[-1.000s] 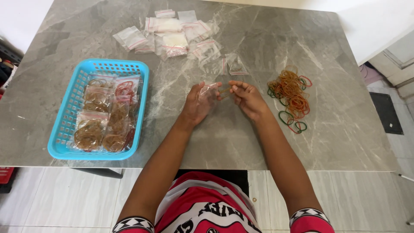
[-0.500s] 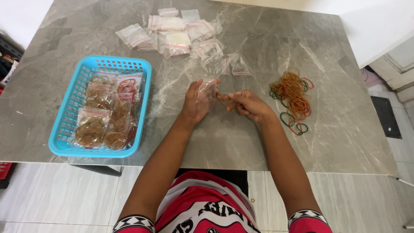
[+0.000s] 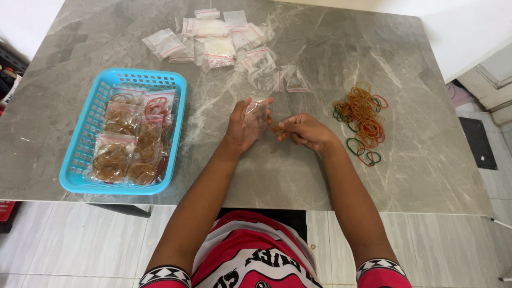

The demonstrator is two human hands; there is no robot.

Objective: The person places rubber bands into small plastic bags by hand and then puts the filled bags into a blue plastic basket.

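So far, a good part of the work looks done. On the big grey marble-look table (image 3: 320,176) sits a bright blue plastic basket (image 3: 85,160), far off to the left of the left fingers, and it holds about six little clear bags already filled with rubber bands (image 3: 130,146). Up past the fingertips of both hands lies a heap of small empty clear plastic bags with red strips (image 3: 218,42), so many bags are not filled yet. Off to the right of the right fingers lies a loose pile of orange, green and red rubber bands (image 3: 362,120), waiting on the table.

Between those piles, the left hand (image 3: 245,125) holds up one small clear plastic bag (image 3: 256,114), its fingers curled around it. The right hand (image 3: 306,132) is just beside it, its fingers pinched shut on a few thin orange rubber bands (image 3: 277,129), close to the bag's side. I think this bag is just getting filled, and there is plenty left to do.
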